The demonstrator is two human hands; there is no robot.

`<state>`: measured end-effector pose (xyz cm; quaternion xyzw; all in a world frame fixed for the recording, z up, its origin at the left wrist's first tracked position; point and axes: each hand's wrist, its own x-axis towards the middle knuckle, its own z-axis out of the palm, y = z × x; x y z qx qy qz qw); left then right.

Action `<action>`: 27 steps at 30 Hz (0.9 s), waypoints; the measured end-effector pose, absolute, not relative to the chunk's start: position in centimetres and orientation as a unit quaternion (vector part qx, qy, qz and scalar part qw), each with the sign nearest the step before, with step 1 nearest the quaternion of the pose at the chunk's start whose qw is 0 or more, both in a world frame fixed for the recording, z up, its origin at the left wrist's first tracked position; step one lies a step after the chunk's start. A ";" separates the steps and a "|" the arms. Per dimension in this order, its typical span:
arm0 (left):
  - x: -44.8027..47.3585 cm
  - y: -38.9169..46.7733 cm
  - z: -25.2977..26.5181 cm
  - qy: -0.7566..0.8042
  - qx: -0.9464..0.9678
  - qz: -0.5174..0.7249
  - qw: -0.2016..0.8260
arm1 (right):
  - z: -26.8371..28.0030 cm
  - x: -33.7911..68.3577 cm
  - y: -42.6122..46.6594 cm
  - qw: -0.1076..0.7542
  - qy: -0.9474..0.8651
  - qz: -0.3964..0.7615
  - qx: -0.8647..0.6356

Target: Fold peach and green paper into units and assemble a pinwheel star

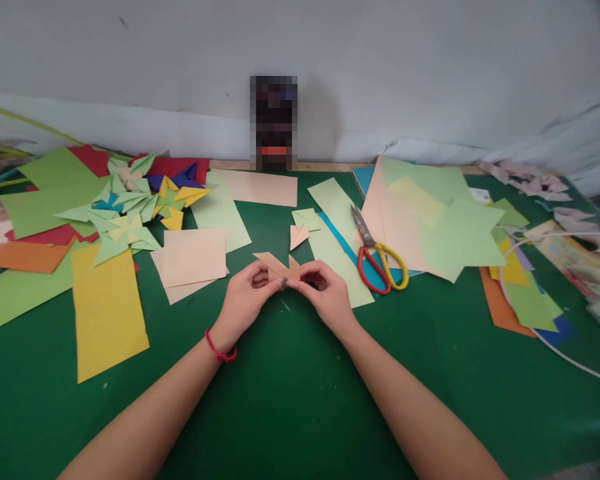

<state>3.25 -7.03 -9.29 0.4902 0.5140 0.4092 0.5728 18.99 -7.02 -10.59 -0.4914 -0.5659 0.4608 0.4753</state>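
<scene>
A small peach piece of folded paper (279, 267) is pinched between my two hands, above the green tabletop. My left hand (250, 288) grips its left side, thumb in front; a red cord bracelet circles that wrist. On the other side, my right hand (326, 288) holds the right end between thumb and fingers. Just beyond them lies a small folded unit (300, 233) of peach and pale green paper. To the left of my left hand are cut peach paper pieces (195, 257). Scissors (375, 257) with one red and one yellow handle lie right of my right hand.
Folded paper stars (130, 207) and coloured sheets lie at the left, with a yellow sheet (109, 313) nearest. Pale green and peach sheets (445, 227) are stacked at the back right. A white cable (570, 360) loops at far right. A pixelated upright object (274, 123) stands by the wall.
</scene>
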 end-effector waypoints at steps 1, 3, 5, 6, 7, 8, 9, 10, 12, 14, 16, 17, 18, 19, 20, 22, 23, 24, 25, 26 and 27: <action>3.2 -7.0 -9.3 0.511 0.491 0.409 0.575 | -10.6 19.0 -7.0 0.475 -0.571 0.457 -0.489; 3.2 -7.0 -9.3 0.504 0.493 0.408 0.580 | -10.6 19.1 -7.0 0.477 -0.578 0.450 -0.486; 3.2 -7.0 -9.3 0.502 0.496 0.409 0.579 | -10.7 19.1 -7.0 0.479 -0.579 0.448 -0.484; 3.3 -7.0 -9.4 0.503 0.497 0.409 0.577 | -10.8 19.0 -7.0 0.480 -0.576 0.448 -0.486; 3.3 -7.0 -9.4 0.505 0.497 0.409 0.575 | -10.8 19.0 -7.0 0.481 -0.573 0.449 -0.488; 3.3 -7.0 -9.5 0.505 0.498 0.410 0.574 | -10.9 19.0 -7.0 0.483 -0.569 0.450 -0.491; 3.3 -7.0 -9.6 0.505 0.498 0.411 0.572 | -11.0 19.0 -7.0 0.484 -0.565 0.451 -0.494; 3.3 -7.0 -9.7 0.504 0.500 0.413 0.570 | -11.0 19.0 -6.9 0.484 -0.561 0.451 -0.498; 3.4 -7.0 -9.8 0.502 0.503 0.418 0.565 | -11.1 18.9 -6.9 0.482 -0.554 0.451 -0.507; 3.4 -7.0 -9.8 0.500 0.507 0.423 0.561 | -11.2 18.9 -6.9 0.477 -0.551 0.450 -0.516; 3.5 -7.0 -9.7 0.495 0.510 0.428 0.558 | -11.2 18.9 -6.9 0.470 -0.551 0.449 -0.524; 3.5 -7.0 -9.6 0.493 0.511 0.431 0.557 | -11.2 18.9 -6.9 0.466 -0.552 0.447 -0.527; 3.5 -7.1 -9.6 0.492 0.512 0.433 0.556 | -11.2 19.0 -6.9 0.461 -0.556 0.444 -0.530; 3.4 -7.1 -9.5 0.491 0.512 0.435 0.555 | -11.2 19.0 -6.9 0.456 -0.561 0.440 -0.532; 3.4 -7.1 -9.5 0.490 0.512 0.436 0.555 | -11.2 19.1 -6.9 0.453 -0.567 0.435 -0.533; 3.4 -7.1 -9.6 0.488 0.511 0.437 0.556 | -11.3 19.1 -6.8 0.446 -0.580 0.429 -0.530; 3.4 -7.1 -9.6 0.488 0.512 0.438 0.556 | -11.3 19.2 -6.8 0.443 -0.585 0.427 -0.528; 3.4 -7.1 -9.7 0.488 0.512 0.438 0.555 | -11.3 19.2 -6.8 0.440 -0.590 0.425 -0.527; 3.4 -7.1 -9.8 0.489 0.512 0.438 0.554 | -11.2 19.2 -6.8 0.435 -0.595 0.422 -0.528; 3.4 -7.1 -9.9 0.491 0.511 0.438 0.552 | -11.2 19.2 -6.8 0.429 -0.600 0.418 -0.530; 3.4 -7.2 -10.0 0.495 0.510 0.438 0.550 | -11.2 19.2 -6.9 0.422 -0.605 0.415 -0.533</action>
